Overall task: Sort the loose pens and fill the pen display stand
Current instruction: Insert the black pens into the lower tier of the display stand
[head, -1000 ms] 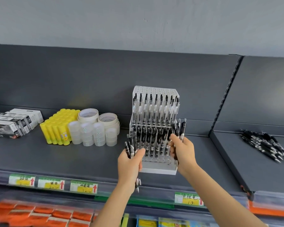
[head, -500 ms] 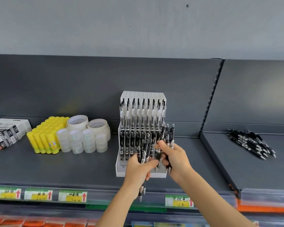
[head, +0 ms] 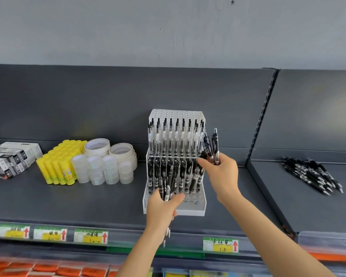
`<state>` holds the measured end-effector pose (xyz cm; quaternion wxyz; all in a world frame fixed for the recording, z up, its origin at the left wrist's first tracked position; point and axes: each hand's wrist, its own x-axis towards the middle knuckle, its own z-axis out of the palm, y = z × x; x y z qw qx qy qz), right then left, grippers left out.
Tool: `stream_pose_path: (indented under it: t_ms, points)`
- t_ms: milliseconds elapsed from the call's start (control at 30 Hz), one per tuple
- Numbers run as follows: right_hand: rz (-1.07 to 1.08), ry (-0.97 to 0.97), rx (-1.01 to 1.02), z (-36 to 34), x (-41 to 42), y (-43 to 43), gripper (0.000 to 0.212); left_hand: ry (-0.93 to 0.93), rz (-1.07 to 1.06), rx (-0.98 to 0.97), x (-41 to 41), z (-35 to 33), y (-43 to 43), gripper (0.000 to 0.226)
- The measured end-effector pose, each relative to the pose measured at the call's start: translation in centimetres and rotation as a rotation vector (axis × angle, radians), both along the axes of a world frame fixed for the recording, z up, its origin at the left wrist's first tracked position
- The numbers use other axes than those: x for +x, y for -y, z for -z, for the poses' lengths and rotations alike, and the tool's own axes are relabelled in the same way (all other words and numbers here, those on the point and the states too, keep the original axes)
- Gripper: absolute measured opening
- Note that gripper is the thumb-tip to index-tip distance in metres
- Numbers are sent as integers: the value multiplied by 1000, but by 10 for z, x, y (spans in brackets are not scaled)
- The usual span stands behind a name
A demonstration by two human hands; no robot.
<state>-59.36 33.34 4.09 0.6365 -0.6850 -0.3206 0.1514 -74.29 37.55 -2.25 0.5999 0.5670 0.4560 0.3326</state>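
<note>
**A:** What's the setting?

**B:** A dark grey shop shelf [head: 88, 196] under a bare grey wall, with a second shelf bay to its right. Four price tags [head: 91, 235] with red arrows run along the front edge.

**A:** And the pen display stand?

**B:** One white pen display stand [head: 174, 212], upright near the middle of the shelf. It has two tiers: clear-barrelled pens [head: 170, 136] above, black-bodied pens [head: 183, 168] below. There are roughly nine across the upper front row. The rows behind overlap too much for a true count.

**A:** The hands?

**B:** The left hand [head: 162, 208] is clenched around a bundle of black pens [head: 168, 186] just in front of the lower tier, with tips poking out below the fist. There are several, but I can't count them. The right hand [head: 222, 172] grips a clutch of pens [head: 215, 144] upright at the stand's right edge. Two stand clear above the fingers, with perhaps a third beside them.

**A:** Any loose pens lying about?

**B:** One pile of loose pens [head: 312, 174] on the right bay, well apart from the stand and too tangled to count.

**A:** Other stock?

**B:** Left of the stand are two stacks of masking tape [head: 97, 144], with four stacks of clear tape [head: 102, 172] in front of them. Then comes one block of yellow glue sticks [head: 58, 166], and boxes [head: 10, 156] at the far left.
</note>
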Motion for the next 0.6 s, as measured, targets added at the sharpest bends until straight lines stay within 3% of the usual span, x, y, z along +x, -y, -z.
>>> stream_pose_path:
  t_ms: [200, 600]
  points:
    - [16, 185, -47, 7, -5, -16, 39, 24, -4, -9, -11, -1, -2, 20]
    - [-9, 267, -217, 31, -12, -23, 48, 66, 38, -46, -22, 3, -6, 15]
